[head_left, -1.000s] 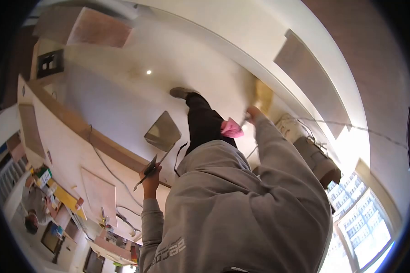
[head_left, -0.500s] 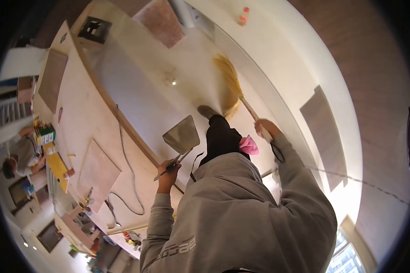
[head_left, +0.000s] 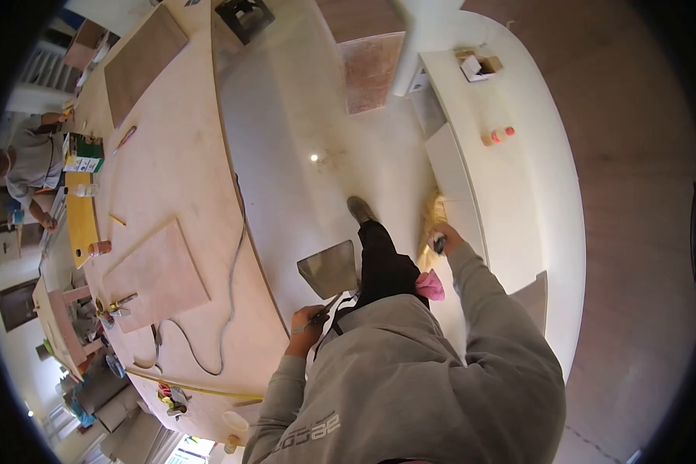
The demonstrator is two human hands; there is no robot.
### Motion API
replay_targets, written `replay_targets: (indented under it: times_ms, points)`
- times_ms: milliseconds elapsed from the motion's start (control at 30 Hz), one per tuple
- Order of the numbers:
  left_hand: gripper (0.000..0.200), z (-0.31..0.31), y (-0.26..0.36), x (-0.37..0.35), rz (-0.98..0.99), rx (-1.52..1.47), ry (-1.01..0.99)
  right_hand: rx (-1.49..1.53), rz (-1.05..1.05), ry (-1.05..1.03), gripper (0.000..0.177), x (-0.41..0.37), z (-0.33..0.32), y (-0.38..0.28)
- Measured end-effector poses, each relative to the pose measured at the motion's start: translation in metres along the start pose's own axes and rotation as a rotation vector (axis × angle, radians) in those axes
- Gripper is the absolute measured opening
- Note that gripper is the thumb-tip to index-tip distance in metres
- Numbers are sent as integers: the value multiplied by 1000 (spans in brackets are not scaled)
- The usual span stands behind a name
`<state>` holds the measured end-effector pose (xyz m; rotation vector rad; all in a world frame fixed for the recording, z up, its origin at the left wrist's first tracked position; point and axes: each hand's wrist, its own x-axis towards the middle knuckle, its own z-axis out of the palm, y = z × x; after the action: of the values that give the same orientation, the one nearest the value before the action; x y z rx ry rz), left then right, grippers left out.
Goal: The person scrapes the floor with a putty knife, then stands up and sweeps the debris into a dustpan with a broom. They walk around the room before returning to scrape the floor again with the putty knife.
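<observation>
My left hand (head_left: 306, 328) is closed around the handle of a dustpan (head_left: 329, 268). The grey pan hangs beside my leg, between the wooden bench and my black trousers. My right hand (head_left: 443, 238) grips the dark-ended handle of a broom (head_left: 435, 210). Its yellow bristles point down next to the white cabinet and are partly hidden behind my hand. A pink cloth (head_left: 430, 285) hangs at my right hip. One shoe (head_left: 359, 208) shows ahead on the pale floor.
At left a wooden bench (head_left: 185, 155) bears a loose board (head_left: 158, 274), a cable (head_left: 232, 309) and a tape measure. A white cabinet (head_left: 518, 170) stands at right with a bottle (head_left: 498, 136) and a small box (head_left: 480, 67). Another person (head_left: 35, 158) works beyond the bench.
The broom has swung from stretched out ahead to nearly upright close by the cabinet. My view has turned, and the dustpan has come nearer my leg.
</observation>
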<state>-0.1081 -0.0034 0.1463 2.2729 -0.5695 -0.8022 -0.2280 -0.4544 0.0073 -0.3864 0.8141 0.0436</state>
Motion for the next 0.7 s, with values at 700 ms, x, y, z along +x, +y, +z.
replay_targets:
  times_ms: [700]
  points:
    - [18, -56, 65, 128, -583, -78, 210, -353, 505, -91, 17, 202, 139, -154]
